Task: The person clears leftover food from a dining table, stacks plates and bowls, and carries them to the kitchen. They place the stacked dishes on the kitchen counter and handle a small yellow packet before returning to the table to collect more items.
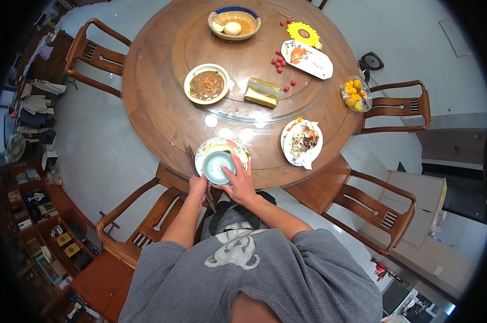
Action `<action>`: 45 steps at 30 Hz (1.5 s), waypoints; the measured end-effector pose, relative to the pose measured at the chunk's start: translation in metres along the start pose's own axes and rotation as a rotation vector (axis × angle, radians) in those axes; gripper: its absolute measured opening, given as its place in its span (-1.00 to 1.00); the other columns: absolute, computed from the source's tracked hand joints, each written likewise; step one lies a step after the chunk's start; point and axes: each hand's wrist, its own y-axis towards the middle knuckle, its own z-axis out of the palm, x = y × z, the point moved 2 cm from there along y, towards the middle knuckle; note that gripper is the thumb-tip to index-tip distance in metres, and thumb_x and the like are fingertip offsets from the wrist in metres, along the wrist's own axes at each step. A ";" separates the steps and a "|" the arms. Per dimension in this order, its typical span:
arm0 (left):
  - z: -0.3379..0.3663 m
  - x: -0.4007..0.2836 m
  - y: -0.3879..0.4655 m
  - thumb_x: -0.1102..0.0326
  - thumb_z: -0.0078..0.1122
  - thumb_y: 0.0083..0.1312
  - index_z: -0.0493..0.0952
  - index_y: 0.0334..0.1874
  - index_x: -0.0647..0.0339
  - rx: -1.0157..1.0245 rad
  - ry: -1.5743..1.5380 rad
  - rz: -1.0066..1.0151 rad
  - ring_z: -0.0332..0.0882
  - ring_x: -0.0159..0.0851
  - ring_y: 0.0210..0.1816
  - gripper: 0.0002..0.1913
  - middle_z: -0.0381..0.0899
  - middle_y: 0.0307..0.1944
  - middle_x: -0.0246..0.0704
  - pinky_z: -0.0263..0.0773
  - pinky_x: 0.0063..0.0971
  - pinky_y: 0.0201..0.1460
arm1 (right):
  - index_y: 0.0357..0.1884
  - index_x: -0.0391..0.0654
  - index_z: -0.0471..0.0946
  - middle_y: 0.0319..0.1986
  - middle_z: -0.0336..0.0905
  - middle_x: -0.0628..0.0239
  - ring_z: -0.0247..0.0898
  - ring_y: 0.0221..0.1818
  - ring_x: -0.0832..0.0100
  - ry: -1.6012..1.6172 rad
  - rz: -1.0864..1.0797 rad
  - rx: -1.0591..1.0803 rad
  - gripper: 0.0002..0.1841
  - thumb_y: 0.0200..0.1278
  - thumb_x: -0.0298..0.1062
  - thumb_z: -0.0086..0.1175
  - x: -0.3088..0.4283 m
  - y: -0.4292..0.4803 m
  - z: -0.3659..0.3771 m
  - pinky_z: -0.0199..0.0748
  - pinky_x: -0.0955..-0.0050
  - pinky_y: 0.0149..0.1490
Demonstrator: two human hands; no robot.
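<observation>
A pale blue-green bowl (pixel 217 167) rests over a floral-rimmed plate (pixel 205 148) at the near edge of the round table. My right hand (pixel 240 177) grips the bowl's right side, fingers over its rim. Dark chopsticks (pixel 190 156) lie under or in my left hand (pixel 199 186), which is at the bowl's lower left; its fingers are partly hidden. To the right, stacked plates (pixel 285 142) carry food scraps and crumpled tissue. A yellow-rimmed bowl of brown soup or stew (pixel 206 86) stands farther in, beside a gold tissue pack (pixel 261 97).
On the wooden table (pixel 146 80) are a woven basket (pixel 234 35), an oblong white tray (pixel 322 69), a yellow sunflower mat (pixel 303 34), small red fruits (pixel 279 63) and a bag of yellow fruit (pixel 356 95). Wooden chairs (pixel 379 210) surround it.
</observation>
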 end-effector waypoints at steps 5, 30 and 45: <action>0.002 -0.028 -0.014 0.35 0.27 0.28 0.60 -0.19 0.28 0.028 0.099 -0.058 0.38 -0.47 -0.64 -0.84 0.57 -0.53 -0.39 0.24 -0.52 -0.63 | 0.00 0.00 0.58 0.23 0.46 0.15 0.31 0.37 0.05 0.131 -0.083 -0.160 -0.64 0.15 -0.24 0.33 -0.002 0.007 -0.013 -0.14 -0.33 0.47; 0.011 -0.037 -0.027 0.26 0.48 0.04 0.60 -0.30 0.31 0.005 0.140 -0.144 0.32 -0.44 -0.69 -0.69 0.43 -0.64 -0.44 0.20 -0.51 -0.65 | 0.25 -0.26 0.30 -0.03 0.45 -0.09 0.55 -0.17 0.13 0.361 0.483 -0.155 -0.31 0.21 -0.12 0.35 -0.026 0.034 0.000 0.54 0.13 -0.10; 0.030 -0.033 -0.042 0.44 0.31 0.10 0.61 -0.15 0.34 0.128 0.145 -0.100 0.39 -0.51 -0.63 -0.74 0.61 -0.49 -0.39 0.30 -0.58 -0.62 | 0.53 -0.37 -0.02 0.40 0.05 -0.23 0.00 0.48 -0.11 0.351 0.633 -0.037 0.33 -0.15 0.16 0.54 -0.071 0.034 -0.010 0.05 0.10 0.51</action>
